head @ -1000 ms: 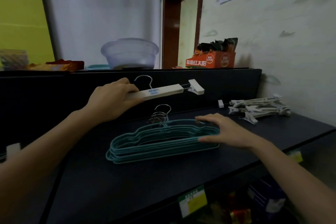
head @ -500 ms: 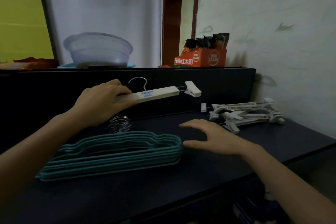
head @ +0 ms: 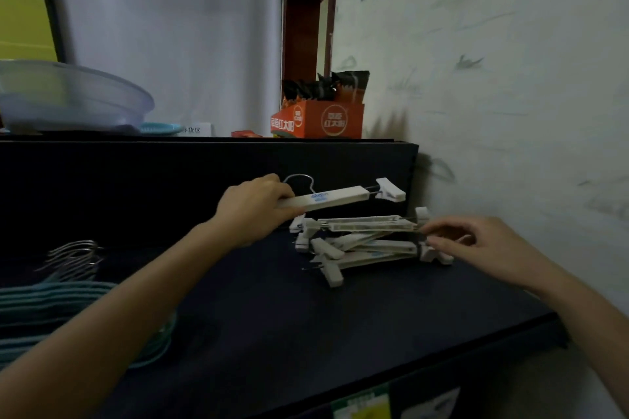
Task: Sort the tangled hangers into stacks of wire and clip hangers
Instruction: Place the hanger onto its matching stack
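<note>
Nearly sorted, I judge: wire hangers [head: 68, 316] lie stacked at the table's [head: 306, 333] left edge, and clip hangers [head: 360, 241] are piled near its back right corner. The left hand [head: 255, 207] grips one clip hanger [head: 333, 201] above them. The right hand [head: 483, 245] reaches their end, fingers curled; whether it grips, I cannot tell.

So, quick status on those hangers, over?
Left hand grips clip hanger above clip pile. Right hand at pile's end, grip unclear. Wire stack aside, left. Nothing blocking.

The left hand [head: 253, 211], on an arm stretched forward from the near left, gripped one end of a white clip hanger [head: 337, 201] knuckles-up and held it in the air. The right hand [head: 483, 247], farther right, hovered palm-down, its fingers loosely bent and pointing left.
</note>
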Available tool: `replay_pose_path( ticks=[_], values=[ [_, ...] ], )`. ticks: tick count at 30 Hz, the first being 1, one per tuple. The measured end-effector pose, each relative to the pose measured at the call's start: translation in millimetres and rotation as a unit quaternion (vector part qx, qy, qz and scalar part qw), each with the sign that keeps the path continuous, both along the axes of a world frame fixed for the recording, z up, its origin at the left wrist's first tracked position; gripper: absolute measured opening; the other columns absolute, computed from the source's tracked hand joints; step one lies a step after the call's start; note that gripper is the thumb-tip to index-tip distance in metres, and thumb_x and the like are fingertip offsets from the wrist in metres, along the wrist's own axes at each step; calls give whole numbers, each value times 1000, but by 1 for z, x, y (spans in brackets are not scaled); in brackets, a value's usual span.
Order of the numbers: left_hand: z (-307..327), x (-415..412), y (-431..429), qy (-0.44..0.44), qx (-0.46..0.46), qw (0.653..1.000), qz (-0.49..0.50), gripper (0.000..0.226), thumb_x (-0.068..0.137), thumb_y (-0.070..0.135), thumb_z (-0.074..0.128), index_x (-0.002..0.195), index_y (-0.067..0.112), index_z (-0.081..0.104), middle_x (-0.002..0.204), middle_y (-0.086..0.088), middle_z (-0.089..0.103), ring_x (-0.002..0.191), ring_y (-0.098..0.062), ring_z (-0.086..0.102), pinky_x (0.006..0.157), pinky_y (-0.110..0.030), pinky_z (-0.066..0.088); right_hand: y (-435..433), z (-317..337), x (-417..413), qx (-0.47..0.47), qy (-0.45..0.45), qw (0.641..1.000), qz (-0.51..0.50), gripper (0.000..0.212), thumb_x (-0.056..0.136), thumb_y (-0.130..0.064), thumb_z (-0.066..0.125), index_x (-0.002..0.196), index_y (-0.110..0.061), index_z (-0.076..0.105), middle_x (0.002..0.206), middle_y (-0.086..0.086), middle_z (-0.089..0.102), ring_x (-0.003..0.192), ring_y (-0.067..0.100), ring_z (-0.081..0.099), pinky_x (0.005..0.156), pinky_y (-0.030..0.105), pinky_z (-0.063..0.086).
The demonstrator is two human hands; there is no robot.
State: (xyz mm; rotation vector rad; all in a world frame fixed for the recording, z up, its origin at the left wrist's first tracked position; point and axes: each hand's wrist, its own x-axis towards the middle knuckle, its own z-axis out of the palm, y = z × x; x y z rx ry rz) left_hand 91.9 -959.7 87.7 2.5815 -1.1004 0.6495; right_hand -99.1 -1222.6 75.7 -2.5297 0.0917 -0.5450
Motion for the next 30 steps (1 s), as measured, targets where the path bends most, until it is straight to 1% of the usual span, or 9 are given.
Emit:
replay_pose_path(
  ticks=[4,7,10,13,15,19,22,25,30],
  values=[
    [-4,6,-59,23,11,999,22,42,86,57,44,104,25,64,93,5,52,75,-15,54,55,-26,39,-32,-1,-4,-5,-3,1000,-8,13,84,-23,65,95,-29,70,89,-8,71,84,4,64,74,20,48],
    [-9,6,-94,38,36,998,34,42,87,55,46,99,20,66,93,0,60,74,-17,57,53,-27,38,-50,-3,-4,0,-2,1000,-8,12,84,-26,65,93,-29,70,88,-6,71,85,4,63,73,18,47],
    [-16,-1,-118,12,83,995,57,41,89,51,45,97,15,63,97,-1,58,75,-18,55,61,-30,41,-62,-5,-1,-1,5,1000,4,10,84,-28,64,90,-35,67,87,-8,70,85,2,63,72,15,47],
    [-20,-9,-130,-3,144,986,80,37,93,45,41,89,13,57,96,-4,55,73,-19,48,63,-32,36,-68,-6,5,-11,6,1000,24,11,84,-28,65,90,-38,66,86,-11,69,82,-3,61,70,11,46],
    [-18,-12,-131,7,168,982,86,36,93,45,39,79,13,52,90,-5,58,72,-20,49,61,-32,34,-69,-6,11,-14,4,999,36,13,84,-29,65,92,-40,66,87,-11,70,81,-2,62,71,15,48],
    [-13,-15,-118,34,168,983,69,42,92,49,39,75,14,52,83,-4,58,71,-20,51,59,-30,35,-60,-5,25,-19,-9,997,74,14,84,-30,63,96,-37,67,87,-12,69,80,-4,62,71,15,49],
    [-12,-19,-99,41,125,989,65,44,93,50,35,95,15,62,100,-2,61,86,-20,57,65,-31,42,-47,-4,39,-25,-13,995,100,15,84,-34,62,98,-36,66,87,-15,67,79,-8,60,70,10,47],
    [-12,-28,-67,3,66,995,73,43,95,45,33,123,19,52,123,0,54,107,-20,53,77,-33,44,-28,-6,54,-53,-5,992,119,20,84,-40,60,103,-36,65,92,-16,65,83,-5,59,74,16,50],
    [-19,-48,16,-78,14,991,108,35,95,43,36,115,23,57,111,5,61,101,-16,56,71,-28,43,23,-7,82,-95,-24,981,167,24,84,-40,60,108,-33,64,91,-22,62,86,-8,57,76,18,50]
  ],
)
